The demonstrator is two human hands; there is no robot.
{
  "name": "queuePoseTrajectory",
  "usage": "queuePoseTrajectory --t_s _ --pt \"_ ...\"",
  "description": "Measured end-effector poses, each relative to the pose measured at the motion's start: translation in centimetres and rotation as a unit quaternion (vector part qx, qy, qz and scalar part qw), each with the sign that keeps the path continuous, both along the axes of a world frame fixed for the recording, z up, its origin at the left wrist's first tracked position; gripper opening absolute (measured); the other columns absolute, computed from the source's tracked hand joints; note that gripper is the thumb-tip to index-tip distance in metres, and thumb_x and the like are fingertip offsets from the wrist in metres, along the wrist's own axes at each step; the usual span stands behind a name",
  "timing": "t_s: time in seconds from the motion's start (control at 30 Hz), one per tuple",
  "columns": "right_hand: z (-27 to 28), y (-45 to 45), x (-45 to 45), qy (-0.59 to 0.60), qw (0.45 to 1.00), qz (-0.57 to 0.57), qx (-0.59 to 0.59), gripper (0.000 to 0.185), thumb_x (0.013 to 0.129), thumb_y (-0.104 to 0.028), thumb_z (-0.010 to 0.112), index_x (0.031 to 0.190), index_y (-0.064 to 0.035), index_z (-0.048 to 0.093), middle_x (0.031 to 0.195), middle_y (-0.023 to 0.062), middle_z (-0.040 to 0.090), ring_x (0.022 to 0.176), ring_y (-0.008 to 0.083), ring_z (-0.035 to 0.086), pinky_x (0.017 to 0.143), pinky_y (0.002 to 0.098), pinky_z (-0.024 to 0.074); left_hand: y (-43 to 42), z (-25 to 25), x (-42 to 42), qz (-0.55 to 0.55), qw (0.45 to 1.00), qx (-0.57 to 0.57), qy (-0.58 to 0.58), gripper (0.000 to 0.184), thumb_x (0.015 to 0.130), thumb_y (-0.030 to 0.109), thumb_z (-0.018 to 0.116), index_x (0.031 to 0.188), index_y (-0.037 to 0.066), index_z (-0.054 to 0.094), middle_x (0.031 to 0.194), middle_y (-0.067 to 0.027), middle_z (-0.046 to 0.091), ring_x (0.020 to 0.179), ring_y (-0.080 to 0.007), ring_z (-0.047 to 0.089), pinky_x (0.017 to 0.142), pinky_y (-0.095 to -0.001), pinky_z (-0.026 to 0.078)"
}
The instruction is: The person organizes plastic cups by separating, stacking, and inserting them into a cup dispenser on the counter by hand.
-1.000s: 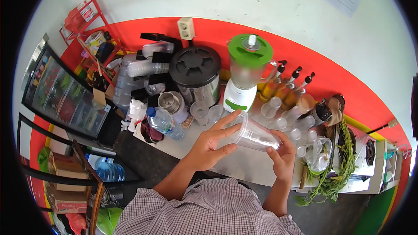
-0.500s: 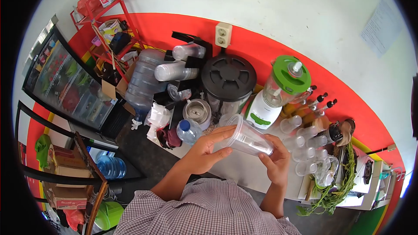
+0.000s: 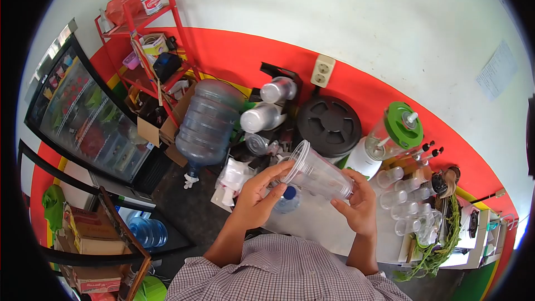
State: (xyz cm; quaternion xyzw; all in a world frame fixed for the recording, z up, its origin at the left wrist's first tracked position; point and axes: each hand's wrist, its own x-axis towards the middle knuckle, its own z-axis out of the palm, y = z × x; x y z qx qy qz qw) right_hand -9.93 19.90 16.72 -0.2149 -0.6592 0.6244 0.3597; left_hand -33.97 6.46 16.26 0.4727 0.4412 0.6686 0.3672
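Over the counter's front edge I hold a small stack of clear plastic cups (image 3: 319,174), tilted sideways with several rims showing at its left end. My left hand (image 3: 258,199) is closed on the rim end, its thumb below and fingers behind. Around the base end wraps my right hand (image 3: 358,202), the thumb underneath. Just below the stack stands a bottle with a blue cap (image 3: 288,199), partly covered by my left hand. Several clear cups (image 3: 402,198) stand to the right of my right hand.
Behind the cups stand a container with a black lid (image 3: 329,125) and a green-lidded blender (image 3: 402,125). More cups sit in a black holder (image 3: 262,117). To the left are a large water jug (image 3: 207,125) and a glass-door fridge (image 3: 89,117). Leafy stems (image 3: 446,245) hang at right.
My view has turned left, so the counter things appear further right and lower. Both hands still hold the cup stack, which is tilted a little more steeply.
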Motion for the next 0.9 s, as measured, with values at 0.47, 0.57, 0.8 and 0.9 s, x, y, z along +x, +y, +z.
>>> queuePoseTrajectory --t_s 0.47,0.57,0.8,0.9 --pt "5.2 2.7 -11.2 -0.038 0.949 -0.148 0.276 0.065 0.081 0.008 0.079 0.143 -0.0035 0.060 0.144 0.0143 0.059 0.125 0.0237 0.064 0.088 0.0317 0.0605 2.1 3.8 -12.0 0.080 0.966 0.071 0.235 0.051 0.098 0.004 0.065 0.148 -0.001 0.055 0.144 -0.0190 0.065 0.136 -0.0339 0.060 0.119 -0.0436 0.040" --pt "7.0 2.6 -13.2 -0.068 0.938 -0.183 0.286 0.065 0.082 0.008 0.080 0.143 -0.0041 0.061 0.143 0.0145 0.060 0.121 0.0230 0.065 0.082 0.0311 0.0597 5.0 4.2 -13.9 0.074 0.966 0.077 0.236 0.050 0.099 0.002 0.064 0.148 -0.002 0.055 0.142 -0.0169 0.065 0.136 -0.0272 0.061 0.118 -0.0405 0.042" --pt "8.7 3.9 -17.1 -0.136 0.891 -0.185 0.393 0.060 0.086 0.001 0.080 0.143 -0.0043 0.061 0.139 0.0180 0.061 0.115 0.0300 0.067 0.077 0.0326 0.0592 9.5 2.7 -16.9 0.098 0.940 0.023 0.327 0.053 0.098 0.013 0.069 0.145 -0.003 0.054 0.131 -0.0226 0.070 0.126 -0.0379 0.066 0.109 -0.0458 0.048" --pt "9.3 4.5 -18.0 -0.166 0.881 -0.174 0.407 0.060 0.088 -0.004 0.080 0.144 -0.0055 0.061 0.136 0.0182 0.061 0.110 0.0323 0.069 0.077 0.0347 0.0600 10.9 1.4 -17.5 0.081 0.950 -0.033 0.301 0.051 0.101 0.013 0.066 0.146 -0.004 0.053 0.134 -0.0228 0.070 0.128 -0.0351 0.067 0.108 -0.0430 0.049"
